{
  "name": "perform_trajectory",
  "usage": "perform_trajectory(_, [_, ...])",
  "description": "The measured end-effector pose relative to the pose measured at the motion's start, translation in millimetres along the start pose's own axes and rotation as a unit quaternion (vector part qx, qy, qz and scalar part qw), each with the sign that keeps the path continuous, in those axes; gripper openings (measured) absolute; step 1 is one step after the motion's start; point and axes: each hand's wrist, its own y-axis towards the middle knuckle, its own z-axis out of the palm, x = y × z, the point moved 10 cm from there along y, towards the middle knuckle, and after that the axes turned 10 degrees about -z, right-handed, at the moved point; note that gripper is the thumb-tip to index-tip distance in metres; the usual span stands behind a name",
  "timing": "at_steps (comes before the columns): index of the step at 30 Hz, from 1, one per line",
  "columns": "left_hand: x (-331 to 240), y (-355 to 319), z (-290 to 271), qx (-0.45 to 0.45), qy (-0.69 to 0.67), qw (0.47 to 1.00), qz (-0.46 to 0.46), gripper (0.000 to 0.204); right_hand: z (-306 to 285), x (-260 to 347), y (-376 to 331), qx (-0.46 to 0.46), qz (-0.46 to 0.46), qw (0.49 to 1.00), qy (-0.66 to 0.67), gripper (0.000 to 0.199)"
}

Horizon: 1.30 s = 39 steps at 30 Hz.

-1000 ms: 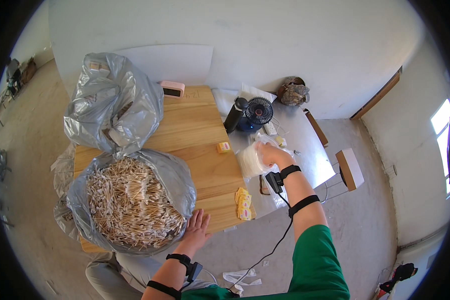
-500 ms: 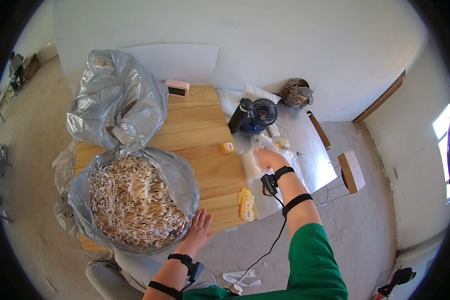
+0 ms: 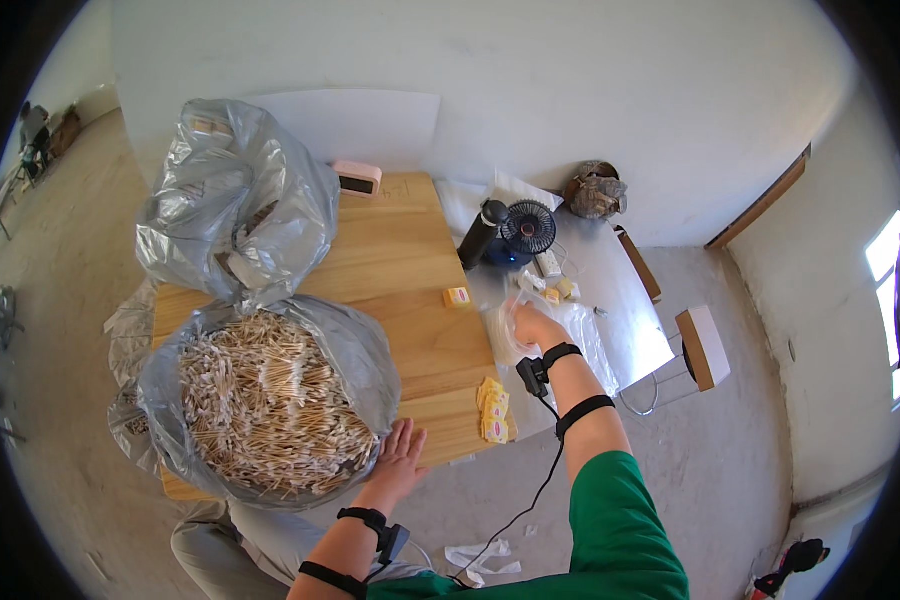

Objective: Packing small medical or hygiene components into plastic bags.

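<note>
2 grey bags [image 3: 270,400], 1 fan [image 3: 526,230], 2 hands [image 3: 402,455].

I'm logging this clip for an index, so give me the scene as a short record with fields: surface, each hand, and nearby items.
surface: light wooden table
left hand: left hand flat on the table's near edge, beside the open grey plastic bag of thin wooden sticks
right hand: right hand on a clear plastic bag at the table's right side
nearby: stack of small yellow packets; small dark blue fan; second, bunched grey plastic bag
</note>
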Motion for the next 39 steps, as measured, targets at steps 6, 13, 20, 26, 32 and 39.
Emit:
perform_trajectory(6, [3.3,-1.4,3.6,0.005,-0.014,1.0,-0.004,0.081,-38.6,19.0,-17.1,0.041,-0.095,0.993,-0.065,0.062])
perform_trajectory(13, [2.1,0.2,1.1,0.007,0.004,1.0,-0.01,0.081,-90.6,2.7,-72.9,-0.175,-0.03,0.974,0.14,0.022])
perform_trajectory(20, [1.9,-0.1,-0.4,-0.011,0.018,1.0,0.001,0.081,-75.3,34.6,-105.7,-0.239,-0.024,0.969,0.052,0.025])
perform_trajectory(26, [1.9,-0.2,3.9,-0.015,-0.013,1.0,0.006,0.083,-112.5,17.1,-99.8,-0.281,0.06,0.956,-0.057,0.024])
perform_trajectory(32, [2.9,1.7,7.8,-0.006,0.01,1.0,0.003,0.082,-142.2,38.4,-93.5,-0.309,-0.003,0.937,-0.163,0.022])
perform_trajectory(39, [3.0,3.1,7.6,-0.021,0.015,1.0,0.006,0.082,-84.6,66.9,-101.4,-0.262,-0.008,0.959,-0.11,0.021])
